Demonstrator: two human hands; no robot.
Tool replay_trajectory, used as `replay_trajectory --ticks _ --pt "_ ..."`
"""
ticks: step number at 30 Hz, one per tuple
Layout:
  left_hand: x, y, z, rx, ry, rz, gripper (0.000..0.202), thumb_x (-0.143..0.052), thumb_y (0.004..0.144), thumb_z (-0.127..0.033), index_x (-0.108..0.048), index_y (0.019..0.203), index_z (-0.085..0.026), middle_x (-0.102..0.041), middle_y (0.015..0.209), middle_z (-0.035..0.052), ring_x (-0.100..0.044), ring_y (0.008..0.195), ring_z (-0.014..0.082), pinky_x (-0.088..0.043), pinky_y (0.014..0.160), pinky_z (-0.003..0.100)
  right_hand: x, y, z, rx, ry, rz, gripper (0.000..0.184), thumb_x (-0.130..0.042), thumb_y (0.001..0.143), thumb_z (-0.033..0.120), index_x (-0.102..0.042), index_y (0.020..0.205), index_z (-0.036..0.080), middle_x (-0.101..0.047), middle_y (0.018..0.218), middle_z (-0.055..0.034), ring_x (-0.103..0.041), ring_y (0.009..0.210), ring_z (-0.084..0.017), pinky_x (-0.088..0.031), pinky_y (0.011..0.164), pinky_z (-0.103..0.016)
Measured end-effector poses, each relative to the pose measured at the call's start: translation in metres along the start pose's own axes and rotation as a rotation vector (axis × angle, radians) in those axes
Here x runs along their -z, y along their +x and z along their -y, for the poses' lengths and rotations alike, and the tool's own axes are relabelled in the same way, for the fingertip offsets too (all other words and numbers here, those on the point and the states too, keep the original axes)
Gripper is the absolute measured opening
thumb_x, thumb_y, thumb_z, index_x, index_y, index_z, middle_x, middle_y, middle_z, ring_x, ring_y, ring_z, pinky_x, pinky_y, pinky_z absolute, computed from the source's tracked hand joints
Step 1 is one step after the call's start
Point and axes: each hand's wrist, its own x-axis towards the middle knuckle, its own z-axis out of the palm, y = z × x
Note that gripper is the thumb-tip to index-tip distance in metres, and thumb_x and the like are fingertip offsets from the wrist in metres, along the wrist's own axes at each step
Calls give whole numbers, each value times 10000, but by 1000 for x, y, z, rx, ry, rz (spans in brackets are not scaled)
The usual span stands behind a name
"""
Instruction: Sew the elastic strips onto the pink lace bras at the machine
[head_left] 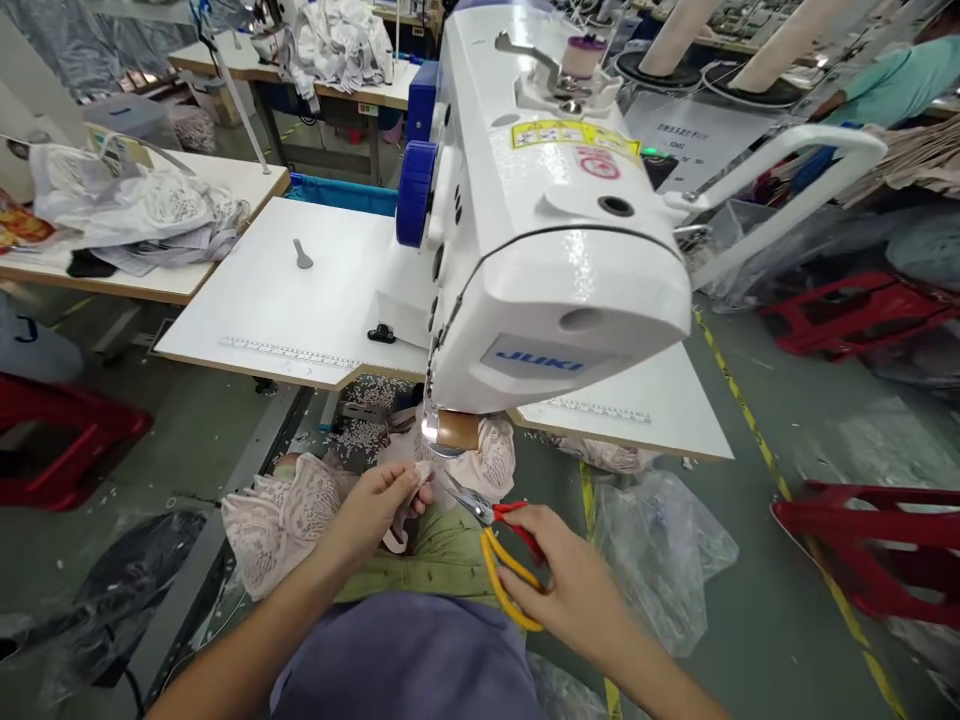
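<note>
The left hand pinches pale fabric while the right hand, at its four o'clock, grips scissors; snipping looks under way, not finished.

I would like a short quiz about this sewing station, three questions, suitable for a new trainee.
1. Which hand holds the silver-bladed scissors with red and yellow handles?
2. What does the left hand pinch? a) a clear plastic bag; b) thin, pale beige fabric; c) a red stool
3. Fill in: the front of the large white sewing machine bears the word ____.

Key: 1. The right hand. 2. b. 3. JUKI.
</note>
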Motion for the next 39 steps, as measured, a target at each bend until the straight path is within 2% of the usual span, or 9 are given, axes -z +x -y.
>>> replay_trajectory --ticks 5,10,14,17,19,23,28,32,39 --pt "-5 -3 -1 -32 119 -28 320 -580 900 -423 -667 755 -151 -647 739 23 -530 657 111 -411 616 215 -11 26 5 27 47 14 350 -626 813 232 -547 1154 217 -636 1147 -90 -625 974 -233 -525 805 -360" --pt "-3 -4 2 -46 204 -44 289 -520 904 -365 -644 738 -164 -655 749 24 -531 649 123 -411 608 231 -15 29 2 46 73 82 325 -629 868 267 -550 1180 222 -649 1123 -75 -633 909 -210 -512 782 -337" --pt "4 -6 2 -29 195 -33 275 -525 885 -322 -631 685 -165 -611 685 16 -511 625 123 -394 599 233 -15 19 -10 -61 119 108 292 -543 931 335 -557 1210 251 -655 963 -46 -607 699 -169 -489 631 -293" --pt "7 -9 -2 -12 144 -25 246 -506 858 -271 -599 655 -169 -562 656 1 -445 558 101 -343 546 227 -16 8 -17 -183 196 78 281 -522 923 371 -545 1176 252 -604 803 -19 -585 644 -171 -449 536 -264" --pt "7 -10 -4 -9 96 -11 258 -526 850 -299 -555 628 -171 -520 623 -15 -376 508 82 -291 509 224 -16 3 -17 -183 230 53 279 -551 880 318 -516 1147 246 -581 794 -12 -572 649 -170 -460 552 -265" --pt "6 -8 -2 -28 31 -33 376 -590 846 -452 -478 611 -181 -417 555 -57 -286 475 63 -229 481 215 -19 3 -7 -95 226 53 378 -582 799 228 -464 1157 247 -592 949 -47 -565 731 -176 -490 639 -296" --pt "7 -5 5 -64 85 -108 379 -625 841 -506 -549 688 -168 -496 589 -39 -372 512 70 -294 512 205 -29 19 7 -77 235 89 378 -599 793 255 -470 1148 240 -586 896 -32 -530 693 -169 -468 625 -300" --pt "5 -6 4 -102 188 -155 374 -598 862 -490 -575 685 -161 -558 623 -19 -425 529 79 -332 532 209 -35 32 11 -102 257 87 397 -620 793 292 -502 1167 233 -619 943 -46 -565 718 -178 -477 634 -306" --pt "4 -7 -1 -124 321 -224 316 -582 856 -446 -592 699 -172 -593 637 -15 -492 552 107 -371 540 216 -32 40 9 -102 279 90 326 -621 846 354 -586 1148 236 -669 855 -21 -607 674 -182 -482 614 -298"
